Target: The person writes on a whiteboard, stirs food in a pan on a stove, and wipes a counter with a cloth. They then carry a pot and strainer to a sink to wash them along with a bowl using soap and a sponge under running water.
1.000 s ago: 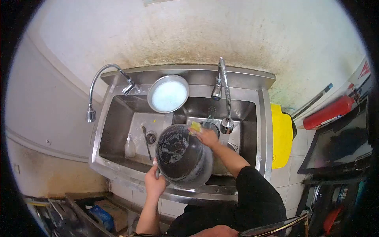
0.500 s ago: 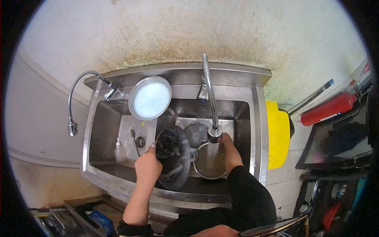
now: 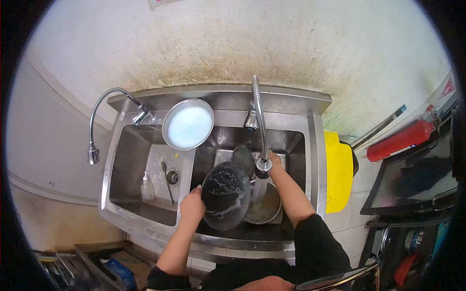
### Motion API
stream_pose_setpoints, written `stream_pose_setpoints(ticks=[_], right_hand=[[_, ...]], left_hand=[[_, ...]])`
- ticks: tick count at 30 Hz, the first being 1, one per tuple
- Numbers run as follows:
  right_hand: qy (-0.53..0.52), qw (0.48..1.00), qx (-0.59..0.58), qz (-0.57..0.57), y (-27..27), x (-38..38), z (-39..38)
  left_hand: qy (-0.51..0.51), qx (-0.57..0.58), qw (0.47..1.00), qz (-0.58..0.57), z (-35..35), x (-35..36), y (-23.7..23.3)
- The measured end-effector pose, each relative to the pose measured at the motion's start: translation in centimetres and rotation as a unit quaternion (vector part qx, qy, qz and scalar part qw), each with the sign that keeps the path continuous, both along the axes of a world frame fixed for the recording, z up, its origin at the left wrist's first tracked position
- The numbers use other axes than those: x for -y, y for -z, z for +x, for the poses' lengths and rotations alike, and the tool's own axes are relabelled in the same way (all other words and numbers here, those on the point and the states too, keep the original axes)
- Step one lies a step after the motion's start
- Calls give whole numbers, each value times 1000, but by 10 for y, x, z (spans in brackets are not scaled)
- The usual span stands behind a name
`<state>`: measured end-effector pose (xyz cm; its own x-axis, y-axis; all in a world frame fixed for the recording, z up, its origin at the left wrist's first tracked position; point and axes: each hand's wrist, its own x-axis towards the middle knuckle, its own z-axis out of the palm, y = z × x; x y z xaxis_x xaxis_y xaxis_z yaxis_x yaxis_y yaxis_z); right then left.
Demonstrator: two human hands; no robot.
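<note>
My left hand [image 3: 193, 202] is closed on the left edge of a dark round pan [image 3: 225, 196] streaked with suds, tilted in the right sink basin. My right hand [image 3: 274, 161] is just behind the faucet head [image 3: 263, 168], its fingers mostly hidden; I cannot tell what they hold. Water runs from the faucet head toward a round metal pot [image 3: 271, 206] holding cloudy brown water. The dark pan overlaps the pot's left side in this view. Another dark rounded piece [image 3: 243, 159] shows behind the pan.
A metal bowl of white suds [image 3: 190, 127] rests on the divider at the back. In the left basin are a pump bottle [image 3: 147, 187] and a long dark utensil [image 3: 168, 182] by the drain. A second faucet [image 3: 93, 154] arches at left. Something yellow [image 3: 338, 172] stands right of the sink.
The dark pan has shifted right with my left hand, turning its sudsy face more toward me and covering part of the pot. My right hand has risen toward the faucet head.
</note>
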<state>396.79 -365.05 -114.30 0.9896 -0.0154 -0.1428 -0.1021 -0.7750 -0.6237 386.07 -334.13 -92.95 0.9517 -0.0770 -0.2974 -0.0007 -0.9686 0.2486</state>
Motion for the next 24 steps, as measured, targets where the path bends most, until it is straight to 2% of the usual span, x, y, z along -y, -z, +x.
stream_pose_setpoints(ticks=[2,5,6,7,8,9,10,11,12,13,14,15,16,17,18,20,21,22,23,24], right_hand=[[61,991,-109,-38,-176,-32,-32],[79,993,-34,-86,-193,-11,-79],[99,991,-43,-82,-212,-7,-99],[121,988,-51,-79,-229,-3,-120],[160,984,-41,-59,-230,-1,-139],[198,979,-32,-39,-227,2,-162],[192,979,62,-18,-191,9,-186],[230,969,49,83,-163,9,-205],[299,932,-3,206,-162,-7,-221],[249,935,25,251,-126,-10,-238],[278,851,-91,436,-176,-34,-240],[287,835,-172,437,-178,-43,-244],[255,837,-179,450,-162,-46,-252],[247,827,-205,462,-171,-50,-251],[239,815,-233,474,-180,-52,-249],[137,921,-146,335,-166,-34,-242],[139,965,-65,214,-147,-19,-237],[151,982,-31,105,-142,-12,-222],[94,994,48,10,-159,-13,-199],[58,990,126,-31,-160,-15,-176]], left_hand=[[-5,17,1000,2,5,-1,14],[-6,42,999,5,14,-1,34],[-8,44,999,1,11,1,48],[58,195,979,25,6,5,63],[123,340,931,48,2,11,70],[61,112,987,-94,-9,30,50],[-5,-125,965,-229,-21,57,30],[-150,-295,855,-399,-32,82,48],[-281,-440,667,-531,-41,104,68],[-337,-482,542,-601,-41,122,70],[-383,-511,403,-656,-39,135,72],[-381,-511,403,-657,-36,142,91],[-411,-490,354,-682,-32,151,122],[-440,-468,303,-704,-30,157,144],[-439,-469,303,-703,-29,158,153],[-462,-426,444,-639,-26,146,157],[-460,-427,448,-637,-26,139,154],[-424,-426,549,-582,-29,130,131],[-380,-419,643,-517,-32,124,109],[-378,-422,648,-510,-36,121,94]])
